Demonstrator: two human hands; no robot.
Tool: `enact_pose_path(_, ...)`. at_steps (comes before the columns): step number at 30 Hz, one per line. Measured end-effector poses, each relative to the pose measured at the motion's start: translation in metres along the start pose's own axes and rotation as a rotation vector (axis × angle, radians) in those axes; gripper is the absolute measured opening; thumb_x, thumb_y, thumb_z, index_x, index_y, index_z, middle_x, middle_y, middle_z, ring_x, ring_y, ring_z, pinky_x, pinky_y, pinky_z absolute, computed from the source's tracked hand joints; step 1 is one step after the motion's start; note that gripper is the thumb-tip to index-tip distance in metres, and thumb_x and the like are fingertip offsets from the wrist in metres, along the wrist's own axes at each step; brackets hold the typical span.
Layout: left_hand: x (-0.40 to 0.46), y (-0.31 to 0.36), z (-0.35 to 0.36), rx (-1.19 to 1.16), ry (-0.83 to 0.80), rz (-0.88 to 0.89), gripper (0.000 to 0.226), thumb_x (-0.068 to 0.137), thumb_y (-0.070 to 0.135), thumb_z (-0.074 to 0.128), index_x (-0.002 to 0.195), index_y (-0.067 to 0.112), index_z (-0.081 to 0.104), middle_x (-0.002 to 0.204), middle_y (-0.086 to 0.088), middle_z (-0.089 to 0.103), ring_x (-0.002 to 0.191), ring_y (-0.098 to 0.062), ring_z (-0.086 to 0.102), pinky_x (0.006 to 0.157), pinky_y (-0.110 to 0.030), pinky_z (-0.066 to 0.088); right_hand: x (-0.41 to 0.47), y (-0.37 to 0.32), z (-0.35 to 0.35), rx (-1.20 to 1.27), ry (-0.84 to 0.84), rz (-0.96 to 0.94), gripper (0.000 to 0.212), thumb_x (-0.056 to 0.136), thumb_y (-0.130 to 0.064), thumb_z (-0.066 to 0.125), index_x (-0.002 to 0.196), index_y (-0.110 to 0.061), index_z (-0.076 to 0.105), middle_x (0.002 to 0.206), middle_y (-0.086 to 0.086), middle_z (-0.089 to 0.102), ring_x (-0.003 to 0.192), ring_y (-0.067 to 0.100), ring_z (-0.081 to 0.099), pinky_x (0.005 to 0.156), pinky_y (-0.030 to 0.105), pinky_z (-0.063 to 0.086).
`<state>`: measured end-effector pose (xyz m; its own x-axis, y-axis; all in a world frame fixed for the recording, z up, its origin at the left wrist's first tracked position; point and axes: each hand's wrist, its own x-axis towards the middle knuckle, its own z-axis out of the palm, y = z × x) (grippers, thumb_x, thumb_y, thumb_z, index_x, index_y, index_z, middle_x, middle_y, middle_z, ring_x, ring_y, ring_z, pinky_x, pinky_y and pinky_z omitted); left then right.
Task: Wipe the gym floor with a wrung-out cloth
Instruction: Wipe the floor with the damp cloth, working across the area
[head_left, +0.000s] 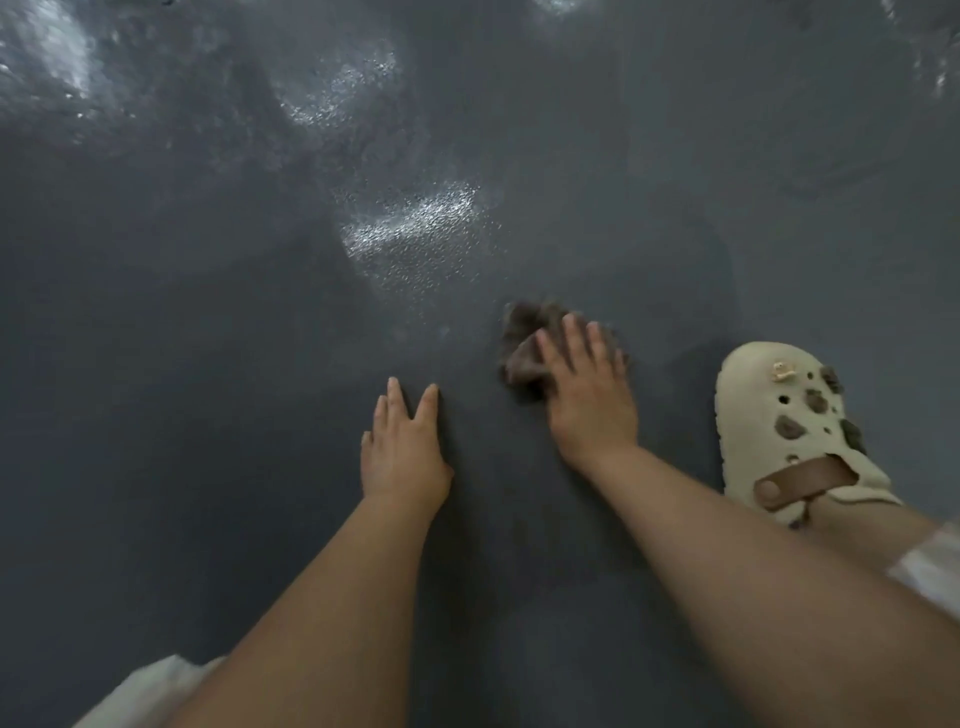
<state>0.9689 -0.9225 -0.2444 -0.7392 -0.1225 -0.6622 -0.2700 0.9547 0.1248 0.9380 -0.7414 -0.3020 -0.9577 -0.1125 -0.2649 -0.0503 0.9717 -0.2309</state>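
Note:
A crumpled brownish-grey cloth (524, 343) lies on the dark grey gym floor (208, 312). My right hand (587, 384) presses down on the cloth with straight fingers and covers its right part. To its left, my left hand (402, 447) rests flat on the bare floor with fingers spread, apart from the cloth. Wet glossy patches (410, 223) shine on the floor beyond the cloth.
A cream clog (779, 426) with a brown strap and small charms stands on the floor just right of my right hand, with a foot in it. Pale clothing (140, 696) shows at the bottom left corner.

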Motion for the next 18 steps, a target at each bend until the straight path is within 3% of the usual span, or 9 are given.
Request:
enact_pose_path(3,-0.015,-0.013,0.004,-0.028,-0.006,-0.065,0.09,0.086,0.023,0.068,0.151,0.027,0.005,0.158,-0.009,-0.013,0.146,-0.026,-0.003,0.117,-0.041,0.016,0.014,0.023,-0.011,0.002,0.017,0.154,0.053,0.1,-0.03,0.031,0.151,-0.028,0.016,0.16,0.005,0.002,0.146,0.03,-0.001,0.117,0.043,0.0)
enact_pose_path(10,-0.051,-0.048,0.021,-0.118,-0.02,-0.187,0.091,0.086,0.024,0.068,0.151,0.028,0.005,0.158,-0.007,-0.013,0.146,-0.027,-0.001,0.115,-0.042,0.018,0.004,-0.013,-0.003,0.103,0.03,0.315,0.051,0.1,-0.039,0.034,0.149,-0.038,0.018,0.16,0.005,-0.002,0.145,0.034,-0.007,0.112,0.057,-0.002)
enact_pose_path(18,-0.08,-0.098,0.038,-0.245,-0.03,-0.227,0.086,0.089,0.024,0.062,0.152,0.027,0.003,0.159,-0.002,-0.003,0.145,-0.026,0.011,0.112,-0.04,0.025,-0.056,-0.115,0.035,0.082,-0.058,0.131,0.054,0.099,-0.042,0.033,0.149,-0.041,0.011,0.159,0.005,-0.01,0.143,0.038,-0.013,0.111,0.06,-0.005)
